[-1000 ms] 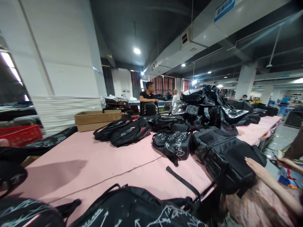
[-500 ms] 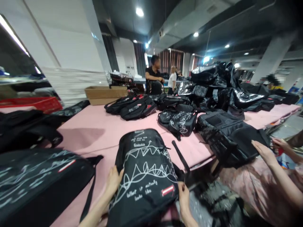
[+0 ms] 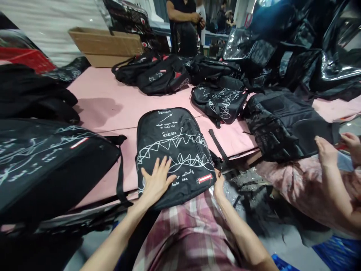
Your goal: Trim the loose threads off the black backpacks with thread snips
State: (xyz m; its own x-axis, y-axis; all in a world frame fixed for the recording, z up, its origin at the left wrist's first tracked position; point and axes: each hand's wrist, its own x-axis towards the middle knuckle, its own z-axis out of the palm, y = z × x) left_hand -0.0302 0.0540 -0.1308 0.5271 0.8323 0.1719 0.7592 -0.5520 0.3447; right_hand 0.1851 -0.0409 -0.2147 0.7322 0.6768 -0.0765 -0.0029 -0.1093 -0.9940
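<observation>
Spread fingers on the left hand lay flat against the front of a black printed backpack, gripping nothing, while the right hand met its lower right corner, fingers mostly hidden, so their grip could not be told. The backpack lay printed side up at the centre of the frame, at the near edge of the pink-topped bench. It looked light, soft and padded, hardly fragile, perhaps slippery across the front; its side edges seemed the surest hold.
</observation>
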